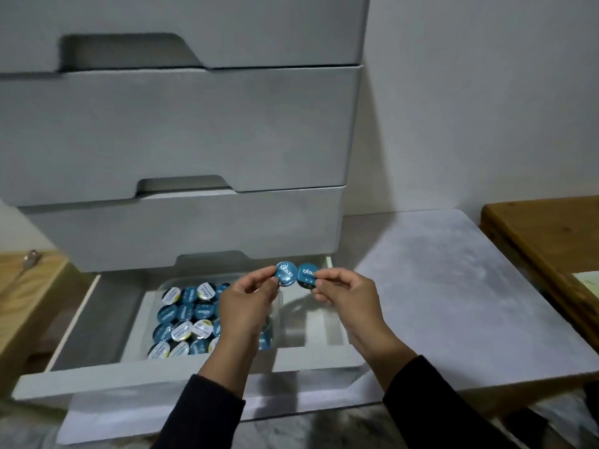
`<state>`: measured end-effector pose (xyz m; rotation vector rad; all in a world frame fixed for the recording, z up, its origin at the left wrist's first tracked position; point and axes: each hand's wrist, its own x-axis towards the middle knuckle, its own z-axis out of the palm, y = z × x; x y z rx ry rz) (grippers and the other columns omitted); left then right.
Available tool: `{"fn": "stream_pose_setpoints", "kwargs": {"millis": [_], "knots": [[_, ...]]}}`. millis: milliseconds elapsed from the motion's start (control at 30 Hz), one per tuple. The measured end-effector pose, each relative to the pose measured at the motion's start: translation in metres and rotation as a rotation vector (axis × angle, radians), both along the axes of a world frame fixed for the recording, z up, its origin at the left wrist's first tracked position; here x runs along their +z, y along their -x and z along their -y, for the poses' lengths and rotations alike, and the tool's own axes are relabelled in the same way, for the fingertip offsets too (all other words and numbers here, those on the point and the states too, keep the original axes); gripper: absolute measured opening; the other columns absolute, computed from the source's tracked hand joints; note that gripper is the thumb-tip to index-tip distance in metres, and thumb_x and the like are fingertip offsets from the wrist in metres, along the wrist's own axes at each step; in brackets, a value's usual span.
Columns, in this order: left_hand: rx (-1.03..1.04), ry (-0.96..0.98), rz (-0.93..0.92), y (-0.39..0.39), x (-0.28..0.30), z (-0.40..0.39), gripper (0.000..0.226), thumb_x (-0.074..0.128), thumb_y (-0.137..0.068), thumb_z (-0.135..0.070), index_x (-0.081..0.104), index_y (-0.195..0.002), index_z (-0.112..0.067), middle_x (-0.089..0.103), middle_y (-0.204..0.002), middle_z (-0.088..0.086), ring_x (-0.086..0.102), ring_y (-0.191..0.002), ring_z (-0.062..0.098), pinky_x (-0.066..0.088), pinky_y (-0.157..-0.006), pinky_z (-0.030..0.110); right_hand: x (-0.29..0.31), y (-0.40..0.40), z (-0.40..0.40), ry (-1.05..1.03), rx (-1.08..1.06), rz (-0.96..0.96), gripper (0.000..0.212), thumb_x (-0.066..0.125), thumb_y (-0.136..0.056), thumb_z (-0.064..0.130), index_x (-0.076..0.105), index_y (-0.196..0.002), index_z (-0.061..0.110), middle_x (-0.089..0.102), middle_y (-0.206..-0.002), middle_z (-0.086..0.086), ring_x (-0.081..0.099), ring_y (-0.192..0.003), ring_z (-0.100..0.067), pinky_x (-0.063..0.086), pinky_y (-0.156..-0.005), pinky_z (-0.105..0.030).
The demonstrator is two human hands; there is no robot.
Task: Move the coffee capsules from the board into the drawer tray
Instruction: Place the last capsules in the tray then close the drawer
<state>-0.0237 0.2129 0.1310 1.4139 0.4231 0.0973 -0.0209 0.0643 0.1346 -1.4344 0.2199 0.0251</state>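
Nearest: two dark sleeves come up from the bottom edge. Left hand pinches a blue capsule by its rim between thumb and fingertips, lid facing the camera, white lettering on it. Right hand pinches a second blue capsule the same way. The two capsules are held side by side, edges touching or almost touching, above the open bottom drawer.

Under the hands, inside the drawer, a clear tray holds many capsules in rows, mostly blue lids with some white and yellow ones mixed in. The left forearm covers the tray's right part. To the right of the tray, a white divider insert sits in the drawer.

Right of the drawer, a pale grey marbled board lies flat, with no capsules showing on its visible surface. Past its right edge, a brown wooden surface. On the far left, a lighter wooden surface with a small metal item, too blurred to name.

Behind, the grey drawer unit stands with its three upper drawers closed, each with a cut-out handle. A white wall is behind, on the right.
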Motion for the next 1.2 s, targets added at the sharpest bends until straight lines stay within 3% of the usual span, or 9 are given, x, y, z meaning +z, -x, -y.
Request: {"fn": "stream_pose_setpoints", "kwargs": {"millis": [200,400,500,633,833,1000,1100,1133,1200], "knots": [[-0.039,-0.006,-0.117,-0.019,-0.023,-0.084,0.016,0.066,-0.079,0.002,0.072,-0.088,-0.010,0.071,-0.070,0.002,0.063,-0.064,0.015,0.052,-0.064,0.022,-0.029,-0.010,-0.087,-0.038,-0.087,-0.149,0.021,0.058,-0.081,-0.010,0.066,-0.074,0.008,0.066,-0.070,-0.010,0.063,-0.053,-0.008,0.052,-0.054,-0.013],[-0.140,-0.050,-0.265,-0.048,-0.044,-0.117,0.015,0.065,-0.081,0.000,0.071,-0.091,-0.010,0.071,-0.076,0.004,0.065,-0.066,0.014,0.048,-0.055,0.017,-0.049,-0.030,-0.121,-0.041,-0.288,-0.321,0.014,0.061,-0.078,-0.011,0.068,-0.081,0.001,0.067,-0.074,-0.015,0.063,-0.065,-0.021,0.057,-0.063,-0.023],[-0.177,-0.137,-0.308,-0.060,-0.049,-0.121,0.015,0.066,-0.080,-0.003,0.070,-0.087,-0.016,0.070,-0.076,0.000,0.063,-0.062,0.008,0.047,-0.044,0.012,-0.057,-0.040,-0.127,0.023,-0.342,-0.333,0.015,0.058,-0.078,-0.012,0.068,-0.082,-0.002,0.067,-0.071,-0.017,0.063,-0.062,-0.023,0.056,-0.058,-0.022],[-0.215,-0.174,-0.356,-0.072,-0.058,-0.122,0.017,0.067,-0.080,-0.002,0.070,-0.088,-0.016,0.069,-0.076,-0.001,0.061,-0.057,0.007,0.050,-0.044,0.014,-0.065,-0.052,-0.129,0.162,-0.372,-0.390,0.016,0.060,-0.078,-0.008,0.070,-0.074,0.005,0.070,-0.073,-0.016,0.066,-0.062,-0.022,0.057,-0.066,-0.026],[-0.236,-0.161,-0.366,-0.083,-0.069,-0.121,0.014,0.065,-0.081,-0.001,0.068,-0.082,-0.014,0.069,-0.079,0.003,0.065,-0.065,0.010,0.050,-0.047,0.016,-0.065,-0.072,-0.135,0.228,-0.404,-0.422,0.013,0.059,-0.077,-0.013,0.068,-0.079,-0.004,0.064,-0.069,-0.015,0.057,-0.051,-0.016,0.048,-0.040,-0.011],[-0.241,-0.256,-0.368,-0.090,-0.075,-0.123,0.016,0.063,-0.081,-0.002,0.067,-0.077,-0.016,0.068,-0.081,0.003,0.065,-0.072,0.013,0.054,-0.063,0.022,-0.075,-0.079,-0.137,0.404,-0.306,-0.389,0.025,0.058,-0.075,-0.012,0.069,-0.066,0.009,0.065,-0.068,-0.009,0.058,-0.049,-0.010,0.051,-0.046,-0.013],[-0.269,-0.302,-0.353,-0.090,-0.079,-0.124,0.012,0.063,-0.081,-0.001,0.068,-0.081,-0.012,0.067,-0.081,0.002,0.062,-0.071,0.010,0.052,-0.064,0.019,-0.080,-0.082,-0.140,0.499,-0.274,-0.302,0.034,0.056,-0.073,-0.010,0.066,-0.055,0.017,0.067,-0.069,-0.014,0.063,-0.061,-0.022,0.059,-0.067,-0.033],[-0.281,-0.319,-0.346,-0.091,-0.080,-0.124,0.012,0.063,-0.081,-0.001,0.067,-0.080,-0.012,0.067,-0.080,0.002,0.062,-0.071,0.010,0.052,-0.064,0.019,-0.080,-0.084,-0.140,0.547,-0.259,-0.283,0.033,0.058,-0.074,-0.008,0.067,-0.055,0.017,0.068,-0.069,-0.013,0.065,-0.065,-0.025,0.058,-0.074,-0.038],[-0.299,-0.366,-0.334,-0.092,-0.080,-0.123,0.013,0.064,-0.081,-0.003,0.066,-0.075,-0.015,0.066,-0.080,0.001,0.062,-0.072,0.011,0.051,-0.070,0.021,-0.079,-0.085,-0.141,0.635,-0.183,-0.281,0.020,0.059,-0.076,-0.002,0.072,-0.067,0.010,0.068,-0.072,-0.010,0.063,-0.072,-0.022,0.054,-0.078,-0.032]]}}
